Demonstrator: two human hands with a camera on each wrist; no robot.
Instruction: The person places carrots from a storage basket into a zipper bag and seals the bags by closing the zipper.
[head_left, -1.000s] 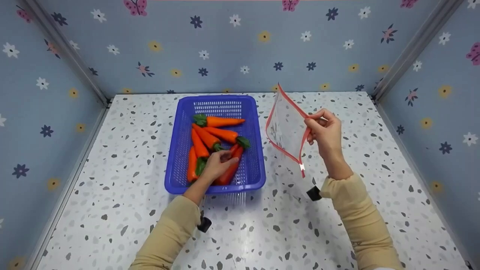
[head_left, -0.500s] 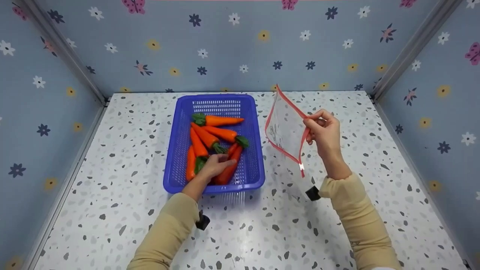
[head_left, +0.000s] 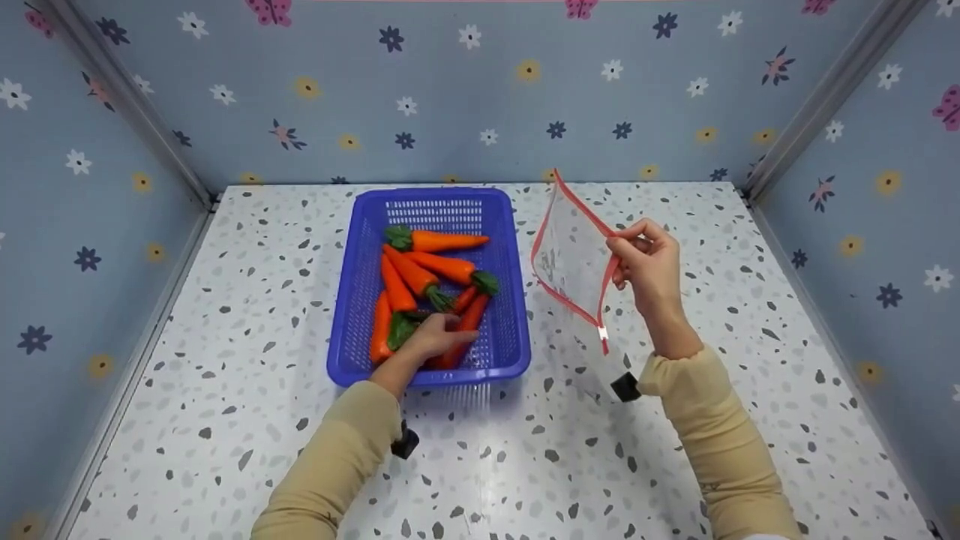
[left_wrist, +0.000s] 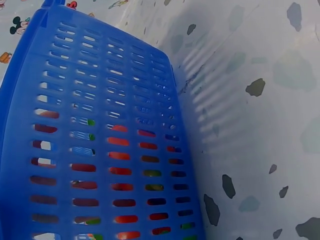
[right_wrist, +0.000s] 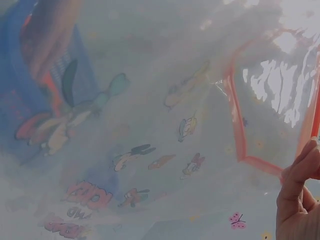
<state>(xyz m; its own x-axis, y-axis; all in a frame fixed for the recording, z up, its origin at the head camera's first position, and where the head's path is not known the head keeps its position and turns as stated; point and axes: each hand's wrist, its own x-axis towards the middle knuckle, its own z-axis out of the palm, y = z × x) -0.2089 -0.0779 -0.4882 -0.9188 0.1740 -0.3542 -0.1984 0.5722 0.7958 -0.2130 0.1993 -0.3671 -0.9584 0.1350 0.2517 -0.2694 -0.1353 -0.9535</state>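
My right hand (head_left: 654,266) pinches the red-trimmed rim of a clear zipper bag (head_left: 574,251), whose mouth gapes beside the basket. A white slider hangs at its near corner. In the right wrist view, cartoon prints show on the bag (right_wrist: 185,162), and my right hand's (right_wrist: 300,190) thumb and fingers hold the rim. My left hand (head_left: 431,339) reaches into a blue plastic basket (head_left: 521,330), over a long red vegetable (head_left: 466,341), thumb extended across it; its other fingertips are hidden. Several orange carrots (head_left: 450,240) with green tops lie around it.
A white speckled tabletop (head_left: 247,420) carries the basket. Blue flowered panels (head_left: 450,82) enclose the back and sides. The left wrist view shows the basket's slotted outer wall (left_wrist: 100,125) close up, with red and green seen through the slots.
My left hand has shifted slightly toward the basket's near side and lower over the red vegetable. My right hand and the bag have stayed almost still.
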